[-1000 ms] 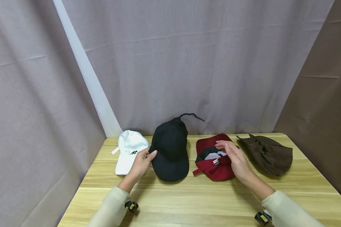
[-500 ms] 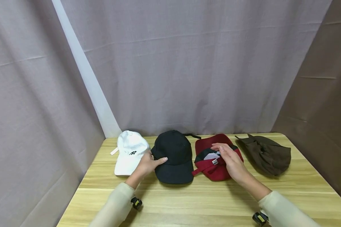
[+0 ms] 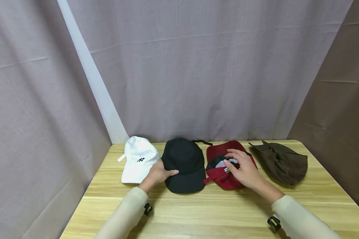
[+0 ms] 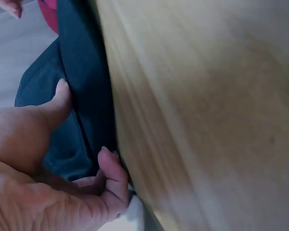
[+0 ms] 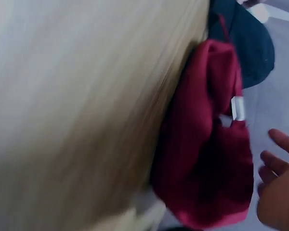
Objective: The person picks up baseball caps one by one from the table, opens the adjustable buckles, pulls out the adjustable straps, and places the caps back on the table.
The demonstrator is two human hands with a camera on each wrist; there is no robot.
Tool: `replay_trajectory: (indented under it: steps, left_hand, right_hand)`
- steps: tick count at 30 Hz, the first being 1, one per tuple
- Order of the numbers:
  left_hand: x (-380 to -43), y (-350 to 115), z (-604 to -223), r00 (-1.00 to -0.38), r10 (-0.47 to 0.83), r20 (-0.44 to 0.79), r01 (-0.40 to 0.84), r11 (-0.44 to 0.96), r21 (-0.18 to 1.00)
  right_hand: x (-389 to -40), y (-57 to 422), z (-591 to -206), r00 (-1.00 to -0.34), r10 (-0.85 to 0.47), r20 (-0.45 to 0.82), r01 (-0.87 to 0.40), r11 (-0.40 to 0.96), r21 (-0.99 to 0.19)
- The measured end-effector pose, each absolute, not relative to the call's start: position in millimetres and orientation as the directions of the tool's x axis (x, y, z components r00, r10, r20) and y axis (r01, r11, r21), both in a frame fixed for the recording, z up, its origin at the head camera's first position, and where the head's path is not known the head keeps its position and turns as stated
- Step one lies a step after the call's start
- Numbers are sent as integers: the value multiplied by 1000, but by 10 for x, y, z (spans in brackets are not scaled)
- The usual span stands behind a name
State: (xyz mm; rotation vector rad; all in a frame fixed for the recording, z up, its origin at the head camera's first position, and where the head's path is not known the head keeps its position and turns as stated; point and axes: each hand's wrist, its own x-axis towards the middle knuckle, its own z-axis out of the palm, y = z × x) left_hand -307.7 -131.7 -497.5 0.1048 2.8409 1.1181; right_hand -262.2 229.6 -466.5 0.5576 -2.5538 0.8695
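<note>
In the head view, a black baseball cap (image 3: 183, 159) lies on the wooden table, crown up, brim towards me. My left hand (image 3: 158, 173) holds its left side. The thumb lies on the cap near the brim seam, and in the left wrist view the fingers (image 4: 113, 180) curl at the cap's edge. To the right, a dark red cap (image 3: 227, 181) rests upside down, showing its inside and a strap with a metal buckle. My right hand (image 3: 246, 171) hovers over it, thumb spread from the fingers. The right wrist view shows these fingers apart from the red cap (image 5: 202, 139).
A white cap (image 3: 139, 156) with a small dark logo lies left of the black one, partly behind my left hand. At the far right is a crumpled dark brown cap (image 3: 284, 164). A grey curtain (image 3: 197, 73) hangs behind the table (image 3: 209, 215).
The black cap has come down from a raised, tilted position onto the table and shifted slightly right with my left hand. My right thumb has spread from the fingers over the red cap.
</note>
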Motion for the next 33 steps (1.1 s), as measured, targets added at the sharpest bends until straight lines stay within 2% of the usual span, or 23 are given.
replay_trajectory:
  steps: [5,13,25,33]
  left_hand:
    - [-3104,-1270,-4978,-993,93,-69,28,768,639]
    - [-3140,-1232,-4946,-989,95,-110,12,808,589]
    - [-3198,-1205,-4951,-987,103,-127,0,780,626]
    - [-3169,-1216,-4987,-984,108,-143,-9,770,638]
  right_hand:
    - [-2778,2387,-4740,-824,-335,457,-441,885,-147]
    - [-2930,2451,-4838,-897,-362,254,-372,928,10]
    - [-3113,2529,-5045,-924,-374,79,-376,927,-10]
    - [-3117,2635,-5163,-941,-326,-90,-305,933,-193]
